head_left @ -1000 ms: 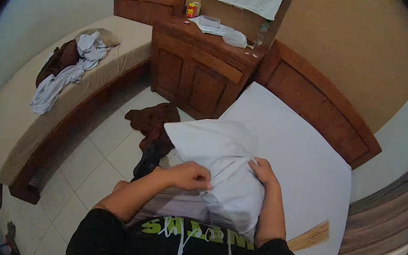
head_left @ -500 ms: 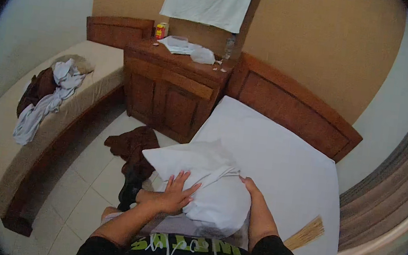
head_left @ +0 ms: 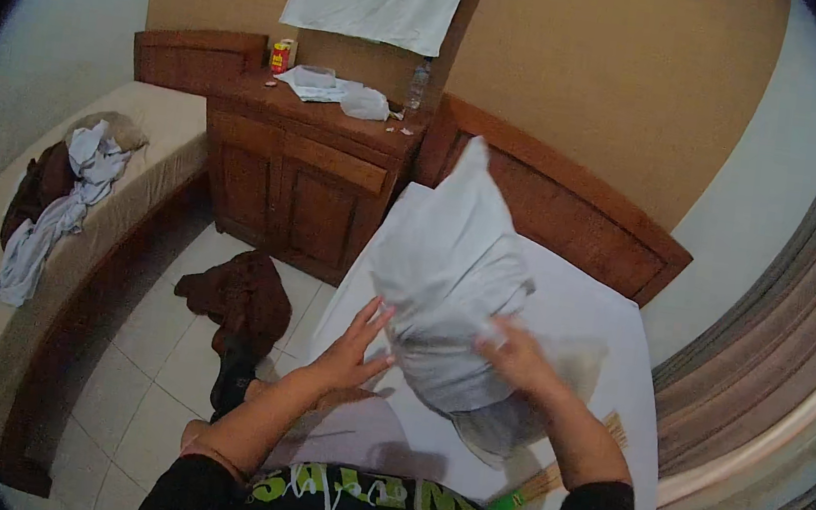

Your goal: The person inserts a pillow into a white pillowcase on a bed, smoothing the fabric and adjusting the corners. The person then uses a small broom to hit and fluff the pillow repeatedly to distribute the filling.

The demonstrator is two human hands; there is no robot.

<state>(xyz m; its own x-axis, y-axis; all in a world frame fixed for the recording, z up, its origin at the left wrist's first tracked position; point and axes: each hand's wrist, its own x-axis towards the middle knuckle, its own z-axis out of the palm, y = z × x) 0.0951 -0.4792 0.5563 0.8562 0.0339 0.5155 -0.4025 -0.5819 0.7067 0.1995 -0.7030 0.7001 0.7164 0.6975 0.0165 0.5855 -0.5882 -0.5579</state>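
A white pillow in a loose, wrinkled case [head_left: 455, 281] stands tilted on end over the bed in front of me, a pointed corner of cloth at its top. Against its left side rests my left hand [head_left: 352, 351], open, fingers spread and thumb apart. My right hand [head_left: 517, 356], slightly blurred, is at the right side with its fingers bent onto the cloth of the case. Below and to the right of the pillow, a greyish smeared patch is too blurred to make out.
The bed [head_left: 602, 317] has a white sheet and a wooden headboard [head_left: 556, 196]. A straw hand broom [head_left: 543, 480] lies near my right arm. Dark brown cloth [head_left: 237, 301] lies on the tiled floor. Left are a wooden cabinet [head_left: 286, 181] and another bed [head_left: 151, 170] with heaped cloths.
The pillow has gone from lying by my lap to standing on end farther forward. Both hands have moved with it, and the broom's green handle now shows.
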